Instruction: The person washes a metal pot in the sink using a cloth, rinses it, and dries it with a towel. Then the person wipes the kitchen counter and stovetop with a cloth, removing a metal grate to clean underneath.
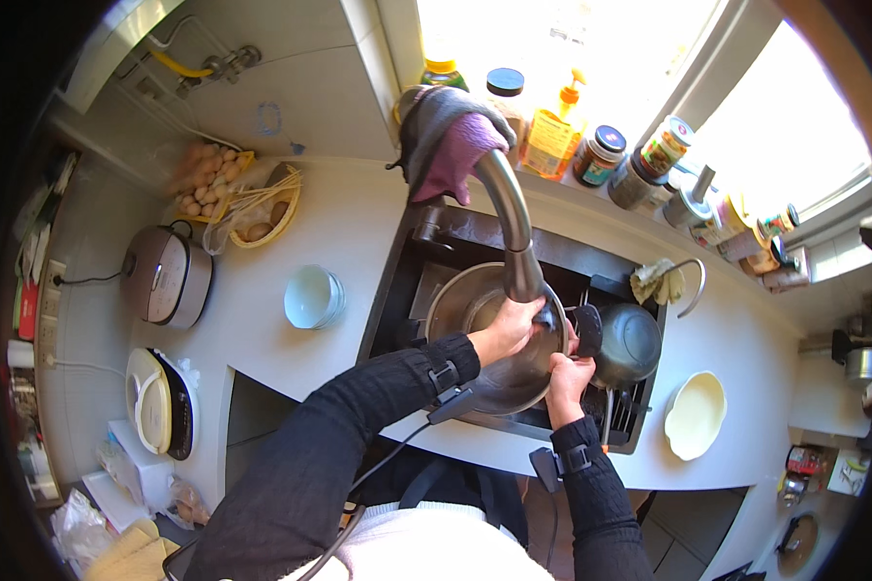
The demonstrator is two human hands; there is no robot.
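A large stainless steel pot (450, 319) stands tilted in the dark sink (392, 305), under the metal faucet (512, 210). My left hand (509, 330) reaches inside the pot's right side, just below the spout, and presses a dark cloth or scrubber (545, 317) against the wall; its fingertips are partly hidden. My right hand (570, 374) grips the pot's right rim beside its black handle (588, 330). A dark metal pot (628, 345) lies upside down at the sink's right. Purple and gray cloths (461, 149) drape over the faucet's upper part.
Light blue bowls (312, 296) stand left of the sink, near a rice cooker (167, 276) and a basket of eggs (261, 218). A cream bowl (695, 415) sits at the right. Jars and an orange soap bottle (551, 141) line the windowsill. A green cloth (657, 282) hangs on a curved spout.
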